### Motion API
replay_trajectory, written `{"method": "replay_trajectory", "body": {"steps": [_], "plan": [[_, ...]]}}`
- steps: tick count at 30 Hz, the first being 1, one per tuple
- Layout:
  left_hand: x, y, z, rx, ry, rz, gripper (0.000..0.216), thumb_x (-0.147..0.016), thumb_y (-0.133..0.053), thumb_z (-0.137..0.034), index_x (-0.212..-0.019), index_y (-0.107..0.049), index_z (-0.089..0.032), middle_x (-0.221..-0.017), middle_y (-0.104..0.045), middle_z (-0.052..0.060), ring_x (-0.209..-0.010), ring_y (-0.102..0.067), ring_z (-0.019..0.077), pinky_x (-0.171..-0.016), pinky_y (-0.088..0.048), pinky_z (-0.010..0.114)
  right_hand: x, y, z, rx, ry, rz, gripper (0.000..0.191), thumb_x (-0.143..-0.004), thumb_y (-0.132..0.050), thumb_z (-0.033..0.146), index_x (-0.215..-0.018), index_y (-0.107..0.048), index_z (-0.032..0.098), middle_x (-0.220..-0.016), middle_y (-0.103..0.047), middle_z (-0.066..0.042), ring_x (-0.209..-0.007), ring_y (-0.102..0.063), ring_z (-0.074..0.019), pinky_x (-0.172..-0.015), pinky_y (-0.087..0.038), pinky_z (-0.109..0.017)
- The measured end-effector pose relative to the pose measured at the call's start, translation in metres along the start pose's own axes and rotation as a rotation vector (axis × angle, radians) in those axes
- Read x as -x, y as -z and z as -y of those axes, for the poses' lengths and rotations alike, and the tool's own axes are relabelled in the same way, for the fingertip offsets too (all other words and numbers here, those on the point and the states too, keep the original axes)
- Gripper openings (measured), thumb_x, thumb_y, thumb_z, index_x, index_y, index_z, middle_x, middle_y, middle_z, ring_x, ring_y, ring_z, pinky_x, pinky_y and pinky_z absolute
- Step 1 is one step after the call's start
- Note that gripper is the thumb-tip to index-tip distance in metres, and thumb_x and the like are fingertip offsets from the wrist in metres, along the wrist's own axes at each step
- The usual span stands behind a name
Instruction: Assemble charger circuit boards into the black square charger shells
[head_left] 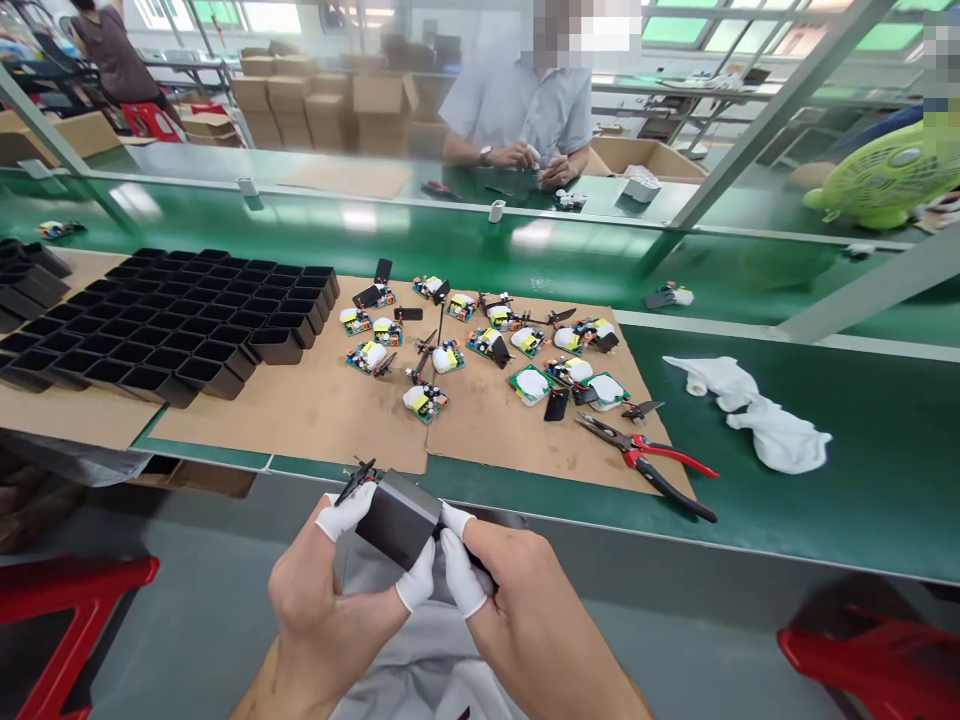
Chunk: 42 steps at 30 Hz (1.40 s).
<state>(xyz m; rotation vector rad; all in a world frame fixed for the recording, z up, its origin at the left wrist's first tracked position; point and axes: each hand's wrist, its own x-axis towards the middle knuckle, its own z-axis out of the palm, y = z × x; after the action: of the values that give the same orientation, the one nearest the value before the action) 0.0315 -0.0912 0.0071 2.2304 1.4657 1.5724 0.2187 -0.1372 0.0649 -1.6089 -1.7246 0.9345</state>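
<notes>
In front of my lap, my left hand [337, 590] grips a black plastic housing [397, 520] between its fingers and thumb. My right hand [502, 570] pinches at the housing's right end, and what lies between those fingers is mostly hidden. White finger cots cover several fingertips of both hands. A small black piece with wires [358, 480] sticks out at the housing's left end. Beyond the hands, several small circuit boards [426, 402] with white and yellow parts lie on brown cardboard [375, 430]. Red-and-black pliers [645, 455] rest at the cardboard's right edge.
Rows of black open-topped housings [214, 375] stand on the left. A crumpled white cloth [787, 435] lies on the green bench [750, 520] at right. Across the bench a person [517, 120] handles small parts. Red stools [75, 610] flank me, and a green fan [892, 170] sits at upper right.
</notes>
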Motion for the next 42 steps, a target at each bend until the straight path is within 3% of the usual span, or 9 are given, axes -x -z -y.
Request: {"method": "replay_trajectory", "body": {"steps": [9,13,18,22,25,27,30,35,42], "plan": [[0.008,-0.009,-0.01,-0.019,0.021,0.029,0.037,-0.091,-0.087,-0.034,-0.121,-0.073,-0.019,-0.088,-0.08,0.003,-0.056,-0.07,0.0129,-0.036,-0.039,0.021,0.009,0.003,-0.013,-0.004,-0.015,-0.009,0.029,-0.086,-0.049,0.004,-0.078,-0.033,0.026,-0.07,-0.046,0.007,-0.065,-0.032,-0.0139,-0.059,-0.024,-0.029],[0.011,-0.011,-0.009,0.006,0.034,0.051,0.038,-0.092,-0.089,-0.037,-0.121,-0.073,-0.018,-0.091,-0.08,0.003,-0.062,-0.074,0.0144,-0.05,-0.056,0.022,0.008,0.0,-0.02,-0.003,0.024,-0.039,0.029,-0.089,-0.047,0.005,-0.079,-0.031,0.027,-0.069,-0.047,0.006,-0.063,-0.033,-0.0137,-0.059,-0.025,-0.029],[0.011,-0.012,-0.004,0.037,0.059,0.044,0.038,-0.089,-0.092,-0.033,-0.12,-0.073,-0.02,-0.086,-0.075,0.0,-0.068,-0.075,0.0165,-0.049,-0.053,0.023,0.002,-0.003,-0.023,0.016,0.037,-0.054,0.029,-0.091,-0.045,0.006,-0.078,-0.03,0.027,-0.067,-0.044,0.007,-0.062,-0.033,-0.014,-0.058,-0.026,-0.028],[0.006,-0.013,-0.002,0.088,0.08,0.056,0.04,-0.088,-0.093,-0.03,-0.121,-0.073,-0.021,-0.089,-0.079,-0.001,-0.072,-0.077,0.0161,-0.065,-0.065,0.024,-0.006,0.002,-0.018,0.054,0.019,-0.032,0.027,-0.093,-0.047,0.007,-0.077,-0.037,0.027,-0.067,-0.054,0.006,-0.06,-0.042,-0.0145,-0.057,-0.029,-0.028],[-0.005,-0.013,0.0,0.155,0.244,0.108,0.041,-0.084,-0.095,-0.029,-0.119,-0.076,-0.021,-0.096,-0.085,0.002,-0.081,-0.082,0.0182,-0.08,-0.071,0.028,-0.007,0.016,-0.017,0.089,-0.004,0.016,0.025,-0.103,-0.048,0.011,-0.085,-0.057,0.026,-0.082,-0.075,0.002,-0.067,-0.063,-0.0158,-0.06,-0.041,-0.027],[-0.013,-0.014,0.004,0.294,0.454,0.177,0.043,-0.081,-0.097,-0.029,-0.118,-0.077,-0.02,-0.1,-0.087,0.004,-0.083,-0.084,0.0199,-0.082,-0.073,0.029,-0.006,0.028,-0.022,0.088,0.024,0.031,0.026,-0.111,-0.048,0.016,-0.108,-0.072,0.026,-0.103,-0.086,-0.002,-0.079,-0.076,-0.017,-0.067,-0.053,-0.025],[-0.021,-0.015,0.012,0.576,0.746,0.228,0.051,-0.074,-0.103,-0.029,-0.117,-0.077,-0.017,-0.103,-0.088,0.009,-0.087,-0.086,0.0227,-0.081,-0.075,0.029,-0.008,0.044,-0.04,0.127,0.079,-0.047,0.036,-0.117,-0.049,0.024,-0.145,-0.072,0.025,-0.124,-0.089,-0.006,-0.097,-0.086,-0.0183,-0.081,-0.064,-0.024],[-0.021,-0.015,0.015,0.787,0.942,0.263,0.058,-0.072,-0.105,-0.039,-0.117,-0.077,-0.016,-0.109,-0.086,0.014,-0.091,-0.087,0.0263,-0.08,-0.075,0.033,-0.043,0.044,-0.072,0.289,0.03,-0.265,0.034,-0.117,-0.053,0.031,-0.141,-0.076,0.023,-0.132,-0.088,-0.011,-0.109,-0.088,-0.0262,-0.09,-0.069,-0.034],[-0.024,-0.014,0.009,0.877,1.069,0.266,0.063,-0.068,-0.107,-0.039,-0.118,-0.076,-0.016,-0.111,-0.085,0.016,-0.098,-0.087,0.0324,-0.087,-0.077,0.042,-0.069,0.034,-0.079,0.258,0.06,-0.378,0.037,-0.116,-0.056,0.037,-0.133,-0.084,0.02,-0.113,-0.09,-0.012,-0.086,-0.084,-0.0258,-0.08,-0.069,-0.037]]}}
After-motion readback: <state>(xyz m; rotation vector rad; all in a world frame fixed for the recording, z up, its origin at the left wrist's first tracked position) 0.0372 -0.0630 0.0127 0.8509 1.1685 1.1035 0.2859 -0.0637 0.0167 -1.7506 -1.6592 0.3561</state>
